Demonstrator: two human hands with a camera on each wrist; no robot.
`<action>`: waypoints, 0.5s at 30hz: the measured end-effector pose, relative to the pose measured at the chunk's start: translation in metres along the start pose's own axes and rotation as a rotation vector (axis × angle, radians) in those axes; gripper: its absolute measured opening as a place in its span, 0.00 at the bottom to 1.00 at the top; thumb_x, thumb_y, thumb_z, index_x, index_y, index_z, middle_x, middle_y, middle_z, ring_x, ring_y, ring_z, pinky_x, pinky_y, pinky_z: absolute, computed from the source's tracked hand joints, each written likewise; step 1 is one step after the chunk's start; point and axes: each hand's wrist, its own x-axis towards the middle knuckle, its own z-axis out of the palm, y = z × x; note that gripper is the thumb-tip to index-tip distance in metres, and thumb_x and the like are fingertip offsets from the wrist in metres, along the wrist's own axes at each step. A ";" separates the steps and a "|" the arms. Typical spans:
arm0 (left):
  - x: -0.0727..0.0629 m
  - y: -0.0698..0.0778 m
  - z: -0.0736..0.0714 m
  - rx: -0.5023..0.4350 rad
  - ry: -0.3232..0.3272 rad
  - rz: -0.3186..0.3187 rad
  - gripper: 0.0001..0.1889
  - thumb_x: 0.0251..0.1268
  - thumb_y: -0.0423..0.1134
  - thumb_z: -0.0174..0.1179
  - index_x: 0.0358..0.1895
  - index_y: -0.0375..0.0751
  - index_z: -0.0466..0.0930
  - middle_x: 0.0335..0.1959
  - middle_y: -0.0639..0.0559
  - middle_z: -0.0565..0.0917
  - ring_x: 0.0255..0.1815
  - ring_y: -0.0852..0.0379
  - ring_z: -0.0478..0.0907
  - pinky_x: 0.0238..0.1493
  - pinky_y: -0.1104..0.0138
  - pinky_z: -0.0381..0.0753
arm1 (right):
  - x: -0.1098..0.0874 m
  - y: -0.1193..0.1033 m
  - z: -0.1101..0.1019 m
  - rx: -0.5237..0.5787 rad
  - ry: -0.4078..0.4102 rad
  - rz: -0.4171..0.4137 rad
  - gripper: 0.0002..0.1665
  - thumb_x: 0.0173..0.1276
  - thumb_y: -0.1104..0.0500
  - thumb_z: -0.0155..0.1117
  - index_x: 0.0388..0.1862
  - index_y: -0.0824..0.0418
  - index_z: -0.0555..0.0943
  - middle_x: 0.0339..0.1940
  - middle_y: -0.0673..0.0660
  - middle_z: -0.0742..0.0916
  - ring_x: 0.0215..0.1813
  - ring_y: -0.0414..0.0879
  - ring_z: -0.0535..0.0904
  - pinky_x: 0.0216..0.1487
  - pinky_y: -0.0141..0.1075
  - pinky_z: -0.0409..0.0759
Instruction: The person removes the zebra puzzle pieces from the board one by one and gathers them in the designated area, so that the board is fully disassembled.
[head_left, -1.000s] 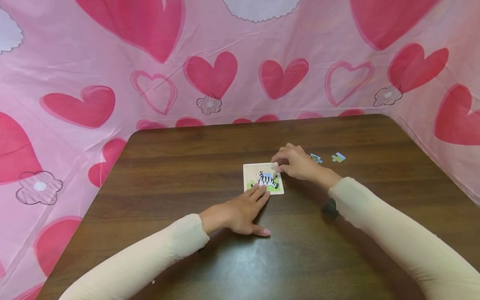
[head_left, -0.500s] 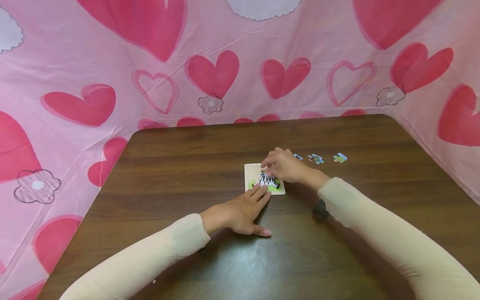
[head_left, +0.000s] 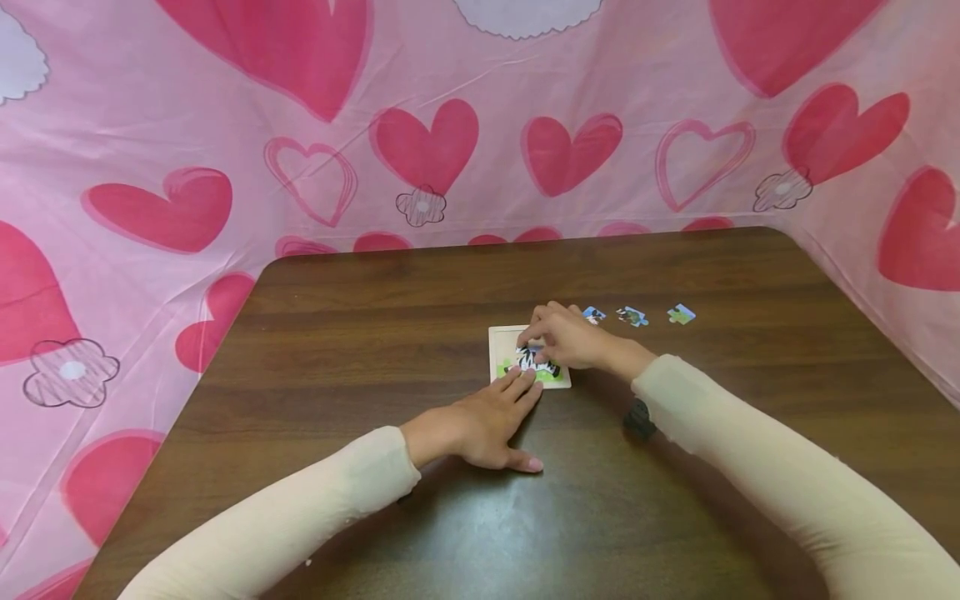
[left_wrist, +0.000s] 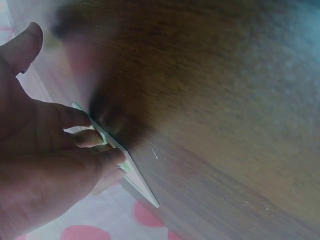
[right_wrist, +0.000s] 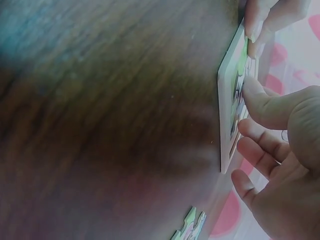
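Observation:
A square wooden puzzle board point(head_left: 492, 354) with a zebra picture point(head_left: 534, 362) on green lies flat on the table. My left hand point(head_left: 491, 421) rests on its near edge, fingers spread and nearly straight, thumb out on the tabletop. In the left wrist view its fingertips overlap the board's rim point(left_wrist: 142, 187). Over the upper right part of the board, my right hand point(head_left: 566, 333) pinches a puzzle piece against the picture with bent fingers, hiding most of it. The right wrist view has the thumb point(right_wrist: 265, 107) and fingertips right at the board's face.
Beyond the right hand, three loose jigsaw pieces lie in a row: one blue point(head_left: 595, 314), one dark and blue point(head_left: 632, 317), one green and blue point(head_left: 681, 314). The brown wooden table point(head_left: 337, 358) meets a pink heart-patterned cloth point(head_left: 495, 75) at its back and sides.
My right hand has moved left from the board's upper right corner onto the zebra picture, uncovering the nearest loose piece. The left hand has stayed in place.

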 end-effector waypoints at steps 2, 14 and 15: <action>0.000 0.000 0.000 0.000 0.001 0.001 0.54 0.60 0.72 0.49 0.78 0.41 0.39 0.79 0.45 0.38 0.78 0.49 0.31 0.75 0.62 0.40 | 0.000 0.000 0.000 0.006 -0.009 0.001 0.15 0.59 0.62 0.72 0.45 0.52 0.87 0.33 0.51 0.78 0.38 0.45 0.68 0.38 0.40 0.60; 0.000 0.000 0.000 -0.018 -0.001 0.003 0.54 0.60 0.72 0.49 0.78 0.41 0.39 0.79 0.45 0.38 0.78 0.49 0.30 0.75 0.62 0.40 | 0.003 -0.002 0.003 0.075 -0.017 0.054 0.15 0.57 0.67 0.71 0.40 0.49 0.82 0.34 0.50 0.78 0.41 0.47 0.67 0.45 0.47 0.54; 0.000 0.000 0.000 -0.016 -0.001 0.003 0.54 0.60 0.72 0.49 0.78 0.41 0.39 0.79 0.45 0.38 0.78 0.49 0.30 0.75 0.62 0.40 | 0.003 -0.002 0.003 0.075 -0.013 0.054 0.16 0.57 0.67 0.71 0.40 0.49 0.82 0.33 0.50 0.79 0.40 0.47 0.67 0.45 0.47 0.54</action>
